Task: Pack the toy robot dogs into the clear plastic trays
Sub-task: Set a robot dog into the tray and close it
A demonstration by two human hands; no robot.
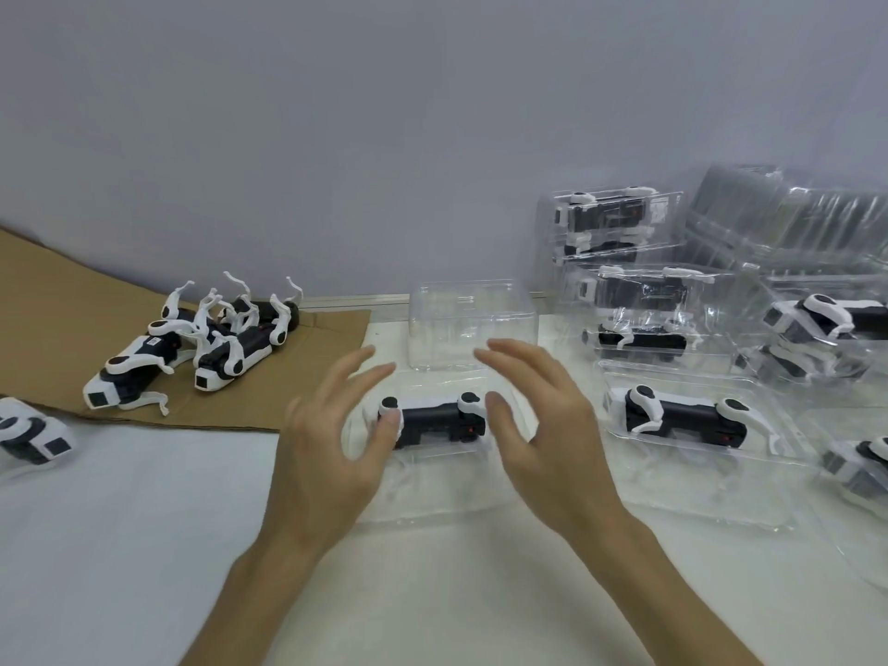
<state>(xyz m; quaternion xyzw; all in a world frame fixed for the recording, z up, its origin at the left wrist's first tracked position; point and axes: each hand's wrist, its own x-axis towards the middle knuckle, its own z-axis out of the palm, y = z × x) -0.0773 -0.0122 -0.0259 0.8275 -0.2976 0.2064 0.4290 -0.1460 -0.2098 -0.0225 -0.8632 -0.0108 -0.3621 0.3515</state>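
A black-and-white toy robot dog (435,420) lies on its side in an open clear plastic tray (432,492) at the table's middle. The tray's clear lid (473,324) stands up behind it. My left hand (331,454) hovers at the dog's left end with fingers spread, its thumb tip near the dog's white shoulder. My right hand (543,425) hovers at the dog's right end, fingers straight and spread, holding nothing.
Several loose robot dogs (202,348) lie heaped on brown cardboard (57,329) at the left, and one more (33,432) at the far left edge. Packed clear trays (692,420) with dogs are stacked at the right and back right. A white cloth covers the table.
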